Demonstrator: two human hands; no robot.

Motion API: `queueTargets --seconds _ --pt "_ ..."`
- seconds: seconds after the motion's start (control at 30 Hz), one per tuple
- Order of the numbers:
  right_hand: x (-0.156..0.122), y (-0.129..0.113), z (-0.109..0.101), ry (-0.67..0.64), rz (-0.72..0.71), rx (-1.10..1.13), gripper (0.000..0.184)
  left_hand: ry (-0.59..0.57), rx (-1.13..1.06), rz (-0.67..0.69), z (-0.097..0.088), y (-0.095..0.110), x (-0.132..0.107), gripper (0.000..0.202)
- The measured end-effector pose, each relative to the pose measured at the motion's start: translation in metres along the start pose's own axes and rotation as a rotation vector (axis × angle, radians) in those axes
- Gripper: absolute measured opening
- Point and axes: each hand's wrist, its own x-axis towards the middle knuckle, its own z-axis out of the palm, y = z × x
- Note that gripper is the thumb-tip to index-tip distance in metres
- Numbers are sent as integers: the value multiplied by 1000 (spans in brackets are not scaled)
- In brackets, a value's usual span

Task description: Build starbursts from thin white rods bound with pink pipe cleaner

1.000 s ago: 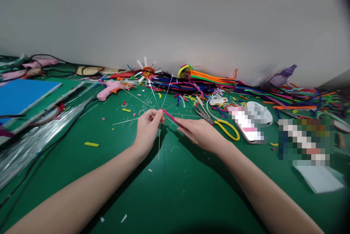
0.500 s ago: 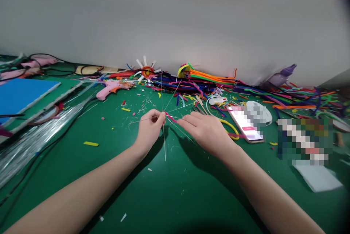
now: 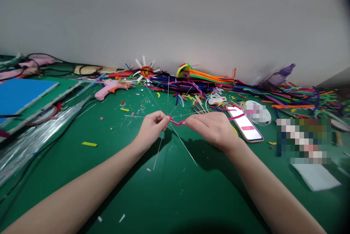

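My left hand [image 3: 153,127] pinches the hub of a set of thin, stiff, clear rods [image 3: 183,145] that spread outward like spokes above the table. At that hub starts a bright pink pipe cleaner [image 3: 176,123], which runs to the right in a slack bend. My right hand [image 3: 210,128] grips the pipe cleaner between thumb and fingers, a short way from the left hand. Its pink tail comes out past the right hand and crosses over a lit phone [image 3: 250,132]. The left fingertips hide the point where rods and pipe cleaner meet.
On the green table [image 3: 164,201] lie a pink glue gun [image 3: 108,89], a yellow strip [image 3: 89,144], silvery film strips [image 3: 41,139] and a blue board [image 3: 24,93]. Bundles of coloured pipe cleaners [image 3: 213,75] run along the wall. A white spool [image 3: 257,112] and white pad [image 3: 315,176] are right.
The rod spokes have turned in my left hand, which has shifted slightly right. My right hand has moved right and tilted, leaving a longer stretch of pink pipe cleaner between the hands.
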Motion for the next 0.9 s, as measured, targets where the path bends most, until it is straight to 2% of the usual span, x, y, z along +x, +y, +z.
queueTargets --seconds 0.17,0.33,0.47,0.57,0.63,0.9 --pt "-1 2 -1 -21 76 60 24 -23 -150 -11 -4 -1 2 28" --pt "-1 4 -4 0 122 125 24 -138 -330 -67 -5 -2 2 28" --pt "-8 1 3 165 39 43 16 -252 -559 -208 -3 -1 2 25" --pt "-11 -4 12 309 -59 -4 17 -313 -613 -265 -1 2 0 26" --pt "-11 -7 19 346 -72 -12 17 -358 -660 -289 0 5 -2 29" --pt "-13 -9 43 280 -55 -30 13 -447 -722 -264 3 6 -8 26"
